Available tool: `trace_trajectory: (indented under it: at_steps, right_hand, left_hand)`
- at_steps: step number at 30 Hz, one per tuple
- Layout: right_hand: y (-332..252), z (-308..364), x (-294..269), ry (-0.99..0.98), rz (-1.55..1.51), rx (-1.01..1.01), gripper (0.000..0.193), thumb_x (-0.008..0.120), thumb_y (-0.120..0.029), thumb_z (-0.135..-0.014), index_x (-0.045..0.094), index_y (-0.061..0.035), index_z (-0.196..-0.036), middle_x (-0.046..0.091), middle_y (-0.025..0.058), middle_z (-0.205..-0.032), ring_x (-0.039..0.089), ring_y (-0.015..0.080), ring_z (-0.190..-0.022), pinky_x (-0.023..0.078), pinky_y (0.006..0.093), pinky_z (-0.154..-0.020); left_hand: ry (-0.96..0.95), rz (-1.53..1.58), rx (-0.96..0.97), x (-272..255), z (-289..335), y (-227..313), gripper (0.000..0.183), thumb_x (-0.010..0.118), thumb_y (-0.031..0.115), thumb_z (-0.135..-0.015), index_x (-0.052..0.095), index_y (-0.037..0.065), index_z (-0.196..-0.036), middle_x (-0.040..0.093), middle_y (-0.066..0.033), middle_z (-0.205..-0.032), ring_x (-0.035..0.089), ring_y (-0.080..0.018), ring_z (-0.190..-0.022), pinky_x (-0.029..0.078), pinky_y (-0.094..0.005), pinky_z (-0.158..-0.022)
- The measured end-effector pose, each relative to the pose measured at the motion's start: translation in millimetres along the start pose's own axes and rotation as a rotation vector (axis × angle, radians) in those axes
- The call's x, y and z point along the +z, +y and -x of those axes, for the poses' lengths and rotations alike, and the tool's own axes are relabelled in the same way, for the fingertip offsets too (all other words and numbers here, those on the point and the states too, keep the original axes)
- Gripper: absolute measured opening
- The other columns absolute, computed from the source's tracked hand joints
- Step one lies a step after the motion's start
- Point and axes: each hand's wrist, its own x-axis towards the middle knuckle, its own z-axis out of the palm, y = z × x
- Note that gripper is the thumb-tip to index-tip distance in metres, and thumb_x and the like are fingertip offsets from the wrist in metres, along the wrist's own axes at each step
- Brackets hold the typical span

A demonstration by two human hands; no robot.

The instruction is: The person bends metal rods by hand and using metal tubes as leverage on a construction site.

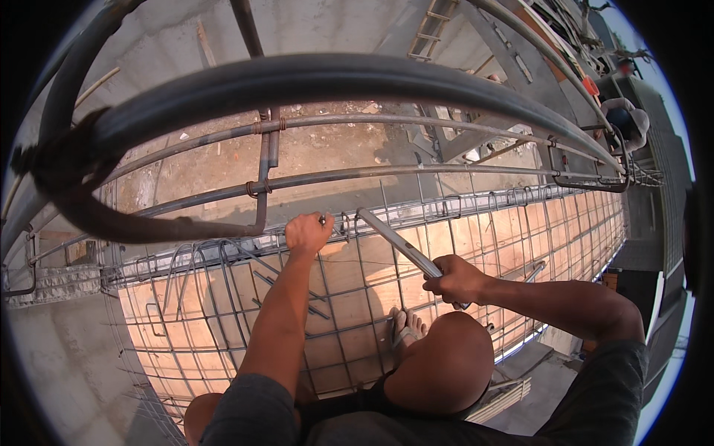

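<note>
My left hand (pixel 309 232) is closed in a fist at the far edge of a rebar mat (pixel 361 260). The dark end of a steel bar pokes out beside its thumb; the rest is hidden by the fingers. My right hand (pixel 455 279) is wrapped round the near end of a grey metal pipe (pixel 398 241). The pipe slants up to the left, its far end beside short bent bars at the mat's edge, a little right of my left hand. Whether it touches them I cannot tell. Plywood (pixel 491 236) lies under the mat, and my sandalled foot (pixel 407 327) rests there.
A beam cage of thick bars (pixel 357 74) crosses close in front, above my hands. Loose cut bars (pixel 290 293) lie on the mat at left. Beyond and below is a dirt floor (pixel 327 152) with a ladder (pixel 430 33). Another person (pixel 628 123) is at far right.
</note>
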Motion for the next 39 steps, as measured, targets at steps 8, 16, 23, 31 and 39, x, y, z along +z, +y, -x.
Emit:
trace_trajectory:
  at_steps: [8, 16, 23, 31, 39]
  right_hand:
    - [128, -50, 77, 0.301, 0.095, -0.274, 0.029, 0.068, -0.018, -0.086, 0.058, 0.0031, -0.103, 0.064, 0.0224, -0.075, 0.065, 0.0342, -0.068, 0.05, 0.0427, -0.064]
    - [180, -122, 171, 0.523, -0.124, -0.413, 0.024, 0.067, -0.022, -0.088, 0.057, -0.0011, -0.096, 0.057, 0.0128, -0.066, 0.056, 0.0214, -0.063, 0.046, 0.0383, -0.061]
    - [167, -98, 28, 0.18, 0.083, -0.459, 0.029, 0.067, -0.019, -0.086, 0.06, 0.0016, -0.105, 0.065, 0.0206, -0.076, 0.066, 0.0312, -0.071, 0.051, 0.0403, -0.067]
    - [145, -62, 57, 0.377, 0.209, -0.223, 0.031, 0.067, -0.023, -0.089, 0.058, 0.0036, -0.101, 0.067, 0.0291, -0.083, 0.066, 0.0479, -0.081, 0.052, 0.0541, -0.073]
    - [237, 23, 96, 0.36, -0.028, 0.053, 0.035, 0.073, -0.033, -0.086, 0.062, -0.0022, -0.099, 0.067, 0.0245, -0.078, 0.067, 0.0439, -0.077, 0.051, 0.05, -0.066]
  left_hand:
    - [0.02, 0.009, 0.013, -2, 5, -1, 0.045, 0.053, 0.046, -0.089, 0.077, 0.008, -0.085, 0.069, -0.022, -0.072, 0.068, -0.0401, -0.069, 0.055, -0.048, -0.067]
    - [0.058, -0.007, 0.025, 2, 4, 3, 0.042, 0.054, 0.044, -0.09, 0.078, 0.009, -0.086, 0.069, -0.0199, -0.07, 0.069, -0.0375, -0.069, 0.055, -0.0489, -0.068]
    - [0.187, -0.074, 0.093, 11, 0, -8, 0.041, 0.057, 0.046, -0.088, 0.078, 0.011, -0.084, 0.069, -0.0178, -0.068, 0.069, -0.0363, -0.065, 0.056, -0.0459, -0.064]
    - [0.131, -0.114, 0.045, 11, 5, 7, 0.038, 0.06, 0.045, -0.087, 0.078, 0.011, -0.082, 0.069, -0.0182, -0.069, 0.068, -0.0355, -0.068, 0.055, -0.0458, -0.065]
    - [0.157, -0.081, 0.041, 12, 5, 0, 0.039, 0.059, 0.046, -0.088, 0.078, 0.012, -0.081, 0.069, -0.0161, -0.07, 0.069, -0.0354, -0.067, 0.055, -0.0459, -0.064]
